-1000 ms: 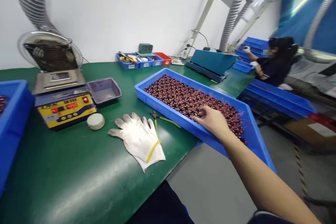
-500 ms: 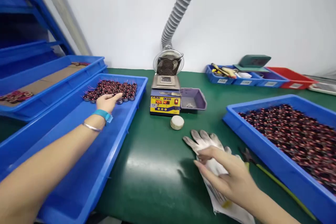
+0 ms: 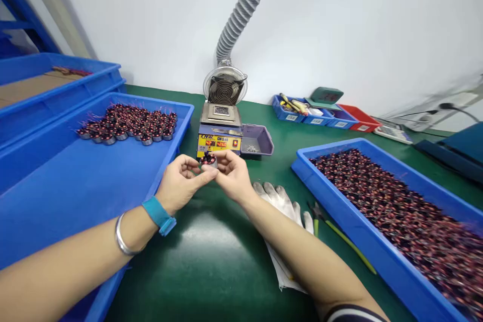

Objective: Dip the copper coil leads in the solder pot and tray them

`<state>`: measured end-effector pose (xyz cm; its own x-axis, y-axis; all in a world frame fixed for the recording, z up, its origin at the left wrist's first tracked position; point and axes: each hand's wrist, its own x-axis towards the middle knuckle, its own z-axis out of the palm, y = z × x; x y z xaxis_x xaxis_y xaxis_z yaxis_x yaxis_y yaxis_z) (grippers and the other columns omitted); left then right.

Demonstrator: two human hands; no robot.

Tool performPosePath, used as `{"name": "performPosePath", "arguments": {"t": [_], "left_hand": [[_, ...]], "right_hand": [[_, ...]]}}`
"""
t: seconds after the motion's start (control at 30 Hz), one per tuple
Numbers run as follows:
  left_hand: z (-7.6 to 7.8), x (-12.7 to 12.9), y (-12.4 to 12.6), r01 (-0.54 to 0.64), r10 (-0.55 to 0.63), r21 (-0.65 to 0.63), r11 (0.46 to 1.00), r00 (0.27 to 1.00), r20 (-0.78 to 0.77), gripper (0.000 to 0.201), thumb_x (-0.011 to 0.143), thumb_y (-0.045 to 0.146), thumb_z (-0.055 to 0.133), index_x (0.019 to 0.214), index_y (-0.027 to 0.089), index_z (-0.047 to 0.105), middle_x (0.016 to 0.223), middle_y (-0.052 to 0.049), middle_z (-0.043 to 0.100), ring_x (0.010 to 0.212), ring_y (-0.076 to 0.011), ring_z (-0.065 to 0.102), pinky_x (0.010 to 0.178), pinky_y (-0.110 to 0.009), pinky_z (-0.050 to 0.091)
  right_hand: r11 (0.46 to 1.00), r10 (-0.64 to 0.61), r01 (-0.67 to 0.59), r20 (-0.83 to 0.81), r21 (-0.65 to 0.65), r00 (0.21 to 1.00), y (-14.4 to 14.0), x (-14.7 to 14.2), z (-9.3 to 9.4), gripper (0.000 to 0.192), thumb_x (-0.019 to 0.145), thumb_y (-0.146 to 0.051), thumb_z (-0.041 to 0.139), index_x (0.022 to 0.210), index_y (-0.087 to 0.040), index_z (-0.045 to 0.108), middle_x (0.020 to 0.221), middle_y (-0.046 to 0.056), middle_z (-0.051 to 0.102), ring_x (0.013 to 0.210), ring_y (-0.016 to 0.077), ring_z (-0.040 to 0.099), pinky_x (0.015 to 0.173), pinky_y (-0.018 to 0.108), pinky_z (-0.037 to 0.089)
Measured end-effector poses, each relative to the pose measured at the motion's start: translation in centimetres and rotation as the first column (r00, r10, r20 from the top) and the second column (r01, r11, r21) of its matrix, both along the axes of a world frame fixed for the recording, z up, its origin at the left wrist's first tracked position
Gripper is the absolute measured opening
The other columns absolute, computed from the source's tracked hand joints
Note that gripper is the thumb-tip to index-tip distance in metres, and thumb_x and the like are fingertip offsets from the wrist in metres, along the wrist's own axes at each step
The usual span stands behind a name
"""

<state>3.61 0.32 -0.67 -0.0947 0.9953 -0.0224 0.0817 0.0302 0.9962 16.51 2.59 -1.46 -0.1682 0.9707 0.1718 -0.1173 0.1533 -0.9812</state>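
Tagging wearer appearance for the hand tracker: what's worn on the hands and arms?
Both hands are bare, no gloves. The left hand has a teal band at the wrist and, just behind it, a thin silver metal bangle; that forearm is uncovered. The right hand wears nothing; a dark sleeve edge with a pale stripe shows near the elbow.

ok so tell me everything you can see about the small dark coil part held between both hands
The small dark red-and-black wound coil part sits pinched between the fingertips of the left hand and the right hand, above the green table mat and just in front of the yellow-fronted solder pot. It looks round, with dark reddish wire windings on a pale silvery base. Fingers hide most of it, so finer detail cannot be told.
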Motion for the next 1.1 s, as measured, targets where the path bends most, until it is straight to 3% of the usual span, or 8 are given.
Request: {"name": "performPosePath", "arguments": {"t": [0.13,0.23,0.43,0.57,0.7,0.83,0.97,1.1], "left_hand": [[-0.2,0.3,-0.5,0.126,-0.133,-0.097,0.987,0.989,-0.070,0.060,0.054,0.052,0.074,0.093,0.015,0.049,0.083,0.000,0.054,0.054,-0.0059,0.044,0.053,-0.024,0.040],[-0.6,0.6,-0.8,0.183,-0.202,-0.136,0.974,0.970,-0.138,0.059,0.056,0.053,0.071,0.095,0.015,0.048,0.088,-0.002,0.053,0.052,-0.0058,0.043,0.053,-0.026,0.041],[-0.7,0.4,-1.0,0.294,-0.313,-0.111,0.950,0.872,-0.377,0.049,0.062,0.047,0.066,0.097,0.018,0.048,0.090,-0.003,0.056,0.059,-0.0113,0.049,0.061,-0.032,0.043],[-0.7,0.2,-1.1,0.349,-0.364,-0.123,0.929,0.803,-0.472,0.045,0.065,0.046,0.062,0.098,0.019,0.047,0.089,-0.003,0.057,0.063,-0.0135,0.050,0.063,-0.032,0.042],[-0.9,0.1,-1.1,0.365,-0.387,-0.145,0.920,0.779,-0.494,0.045,0.066,0.046,0.061,0.100,0.020,0.046,0.089,-0.003,0.058,0.064,-0.0146,0.051,0.063,-0.033,0.042],[-1.0,0.1,-1.0,0.372,-0.402,-0.165,0.914,0.767,-0.499,0.046,0.066,0.046,0.060,0.101,0.020,0.045,0.089,-0.003,0.058,0.065,-0.0155,0.052,0.063,-0.033,0.042],[-1.1,0.0,-1.0,0.377,-0.407,-0.166,0.911,0.760,-0.507,0.046,0.067,0.046,0.060,0.102,0.020,0.045,0.089,-0.003,0.059,0.066,-0.0158,0.053,0.065,-0.034,0.043],[-1.1,0.0,-1.0,0.383,-0.408,-0.161,0.910,0.752,-0.517,0.045,0.067,0.045,0.059,0.101,0.020,0.045,0.088,-0.003,0.059,0.066,-0.0158,0.052,0.066,-0.033,0.043]], "right_hand": [[0.968,0.115,-0.141,-0.134,-0.205,0.984,3.8,2.6,1.8,0.034,0.060,-0.035,0.075,0.086,-0.019,0.059,0.079,0.001,0.067,0.072,0.0138,0.066,0.058,0.021,0.050],[0.956,0.109,-0.137,-0.122,-0.257,0.987,7.4,4.3,4.1,0.024,0.069,-0.034,0.069,0.082,-0.016,0.060,0.071,0.002,0.066,0.060,0.0091,0.062,0.047,0.015,0.043],[0.975,-0.102,0.133,0.170,-0.179,0.980,14.2,4.0,8.4,0.027,0.085,-0.040,0.050,0.075,-0.016,0.054,0.051,-0.003,0.052,0.034,0.0036,0.036,0.033,0.014,0.025],[0.952,-0.253,0.303,0.478,-0.029,0.841,17.3,2.5,9.6,0.032,0.085,-0.044,0.047,0.070,-0.016,0.051,0.047,-0.002,0.046,0.033,0.0052,0.032,0.031,0.016,0.023],[0.933,-0.316,0.351,0.641,0.078,0.699,19.7,1.0,9.6,0.031,0.086,-0.039,0.046,0.070,-0.014,0.053,0.051,0.002,0.047,0.041,0.0099,0.044,0.038,0.020,0.036],[0.937,-0.348,0.274,0.656,0.217,0.670,21.5,0.1,8.8,0.024,0.084,-0.033,0.049,0.079,-0.011,0.056,0.065,0.007,0.055,0.069,0.0196,0.061,0.061,0.030,0.050],[0.910,-0.401,0.185,0.670,0.372,0.625,22.3,-0.3,7.9,0.026,0.083,-0.032,0.050,0.085,-0.006,0.058,0.082,0.014,0.061,0.100,0.0260,0.059,0.084,0.035,0.048],[0.902,-0.422,0.168,0.727,0.399,0.542,22.1,-0.5,7.4,0.034,0.083,-0.035,0.050,0.088,-0.003,0.060,0.093,0.019,0.062,0.110,0.0292,0.055,0.093,0.037,0.043]]}}
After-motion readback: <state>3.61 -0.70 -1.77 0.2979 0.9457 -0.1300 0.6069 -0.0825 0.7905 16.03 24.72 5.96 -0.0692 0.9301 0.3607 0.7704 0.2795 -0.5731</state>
